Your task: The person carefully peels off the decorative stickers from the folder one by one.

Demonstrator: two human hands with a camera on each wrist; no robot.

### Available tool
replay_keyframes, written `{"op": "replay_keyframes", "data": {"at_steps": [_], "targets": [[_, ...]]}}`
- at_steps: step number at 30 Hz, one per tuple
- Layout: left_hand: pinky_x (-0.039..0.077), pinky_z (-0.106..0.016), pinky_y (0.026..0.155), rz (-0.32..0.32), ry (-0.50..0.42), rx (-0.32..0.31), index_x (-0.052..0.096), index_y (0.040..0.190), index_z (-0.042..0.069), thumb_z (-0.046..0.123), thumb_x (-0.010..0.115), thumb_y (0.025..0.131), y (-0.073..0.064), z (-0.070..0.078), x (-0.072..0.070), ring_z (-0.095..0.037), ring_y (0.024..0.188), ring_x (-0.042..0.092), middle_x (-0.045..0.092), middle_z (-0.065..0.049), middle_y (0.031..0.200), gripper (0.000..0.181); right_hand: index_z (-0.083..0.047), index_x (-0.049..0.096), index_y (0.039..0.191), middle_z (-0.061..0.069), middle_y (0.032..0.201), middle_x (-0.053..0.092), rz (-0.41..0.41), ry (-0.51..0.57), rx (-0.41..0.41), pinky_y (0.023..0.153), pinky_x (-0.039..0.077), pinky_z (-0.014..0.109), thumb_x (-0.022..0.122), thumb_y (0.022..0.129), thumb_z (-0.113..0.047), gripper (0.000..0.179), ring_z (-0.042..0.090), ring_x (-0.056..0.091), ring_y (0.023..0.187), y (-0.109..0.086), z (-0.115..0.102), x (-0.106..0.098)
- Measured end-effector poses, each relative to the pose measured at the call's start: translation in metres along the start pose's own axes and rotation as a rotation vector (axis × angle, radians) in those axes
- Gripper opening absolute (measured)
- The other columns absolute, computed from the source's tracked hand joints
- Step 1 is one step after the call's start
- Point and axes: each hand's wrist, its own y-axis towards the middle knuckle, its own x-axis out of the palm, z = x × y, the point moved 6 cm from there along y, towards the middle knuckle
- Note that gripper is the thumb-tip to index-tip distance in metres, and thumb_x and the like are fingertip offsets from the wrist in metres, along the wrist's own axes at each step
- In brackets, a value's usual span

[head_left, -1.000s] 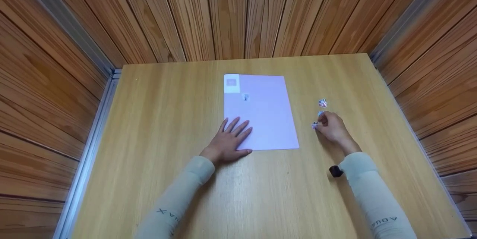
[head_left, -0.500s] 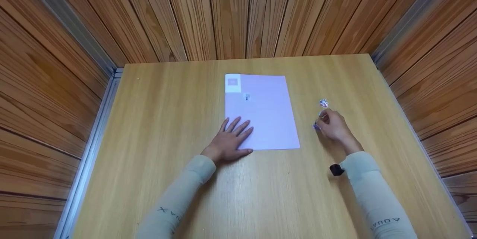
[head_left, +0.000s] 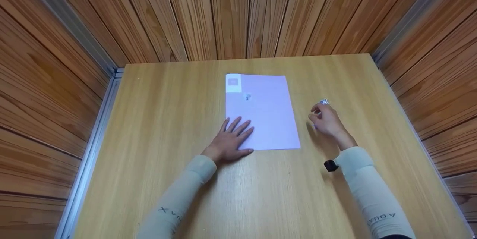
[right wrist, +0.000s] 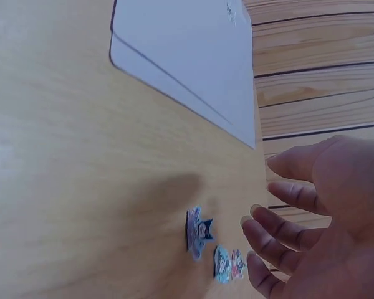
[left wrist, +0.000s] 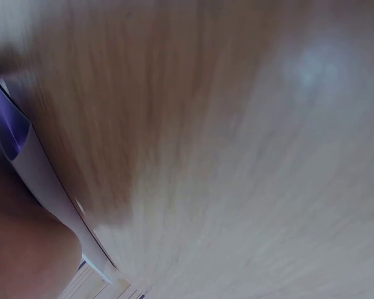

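Note:
A pale purple folder point(head_left: 268, 116) lies flat on the table, with a white label point(head_left: 233, 83) at its far left corner and a small sticker point(head_left: 247, 97) just below that label. My left hand point(head_left: 229, 142) rests on the folder's near left corner, fingers spread. My right hand point(head_left: 328, 121) hovers right of the folder, fingers loosely bent and nothing between them. In the right wrist view, small cartoon stickers lie on the table beneath it: a purple one with a dark figure point(right wrist: 199, 233), a teal one point(right wrist: 222, 265) and a reddish one point(right wrist: 237, 265).
The wooden table point(head_left: 167, 112) reaches back to a wood-plank wall point(head_left: 231, 15). Plank walls with grey metal corner posts stand on both sides. A black device point(head_left: 331, 165) sits at the right wrist.
My right hand has left the stickers, where its fingers were touching down, and has shifted slightly left and away from me. The left hand stays put on the folder.

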Motion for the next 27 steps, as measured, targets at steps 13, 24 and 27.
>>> {"op": "replay_keyframes", "data": {"at_steps": [13, 24, 27], "targets": [[-0.001, -0.060, 0.124, -0.009, 0.000, -0.002, 0.019, 0.165, 0.025, 0.068, 0.038, 0.100, -0.002, 0.002, -0.005, -0.033, 0.159, 0.001, 0.008, 0.000, 0.173, 0.081, 0.006, 0.058, 0.119, 0.025, 0.120, 0.054, -0.083, -0.011, -0.033, 0.095, 0.051, 0.055, 0.056, 0.103, -0.014, 0.025, 0.044, 0.059, 0.113, 0.016, -0.023, 0.030], [-0.002, -0.060, 0.124, -0.014, -0.002, -0.005, 0.018, 0.165, 0.025, 0.069, 0.037, 0.100, -0.001, 0.001, -0.002, -0.033, 0.159, -0.001, 0.006, 0.000, 0.173, 0.081, 0.002, 0.058, 0.127, 0.019, 0.115, 0.053, -0.194, -0.067, -0.002, 0.087, 0.053, 0.046, 0.056, 0.103, -0.017, 0.031, 0.034, 0.056, 0.102, 0.027, -0.040, 0.053], [-0.002, -0.060, 0.124, -0.014, 0.004, -0.004, 0.018, 0.165, 0.025, 0.069, 0.036, 0.100, -0.001, 0.002, -0.003, -0.032, 0.159, -0.001, 0.007, 0.000, 0.173, 0.081, -0.001, 0.057, 0.130, 0.017, 0.117, 0.053, -0.214, -0.066, 0.023, 0.090, 0.054, 0.045, 0.056, 0.105, -0.020, 0.032, 0.033, 0.056, 0.105, 0.029, -0.045, 0.056]]}}
